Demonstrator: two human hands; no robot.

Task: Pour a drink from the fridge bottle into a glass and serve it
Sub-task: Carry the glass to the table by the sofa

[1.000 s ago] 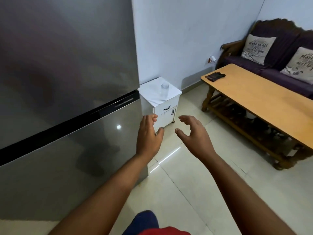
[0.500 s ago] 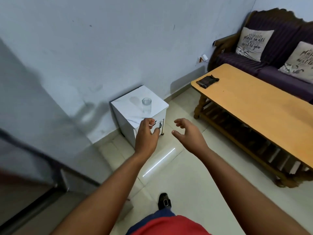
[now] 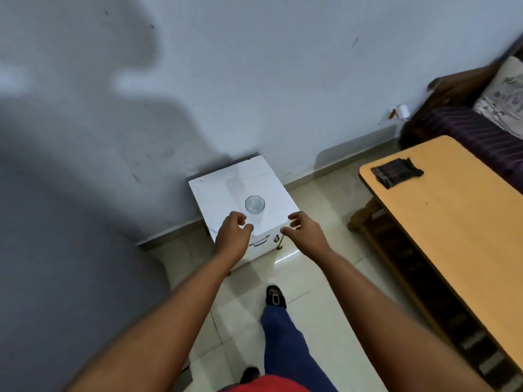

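An empty clear glass (image 3: 254, 205) stands upright on a small white cabinet (image 3: 271, 182) against the wall. My left hand (image 3: 232, 236) hovers just in front of the glass and slightly to its left, fingers curled and apart, holding nothing. My right hand (image 3: 304, 232) is at the cabinet's front right corner, fingers spread and empty. Neither hand touches the glass. No bottle is in view. The grey side of the fridge (image 3: 56, 250) fills the left of the view, blurred.
A long wooden coffee table (image 3: 452, 222) stands to the right with a dark pouch (image 3: 396, 171) on its near end. Behind it is a dark sofa (image 3: 467, 128) with a cushion (image 3: 503, 100). My leg and shoe (image 3: 276, 297) are on the tiled floor.
The view has swung away from the fridge front toward the white cabinet. I have stepped closer, and both hands now reach over the cabinet's front edge near the glass.
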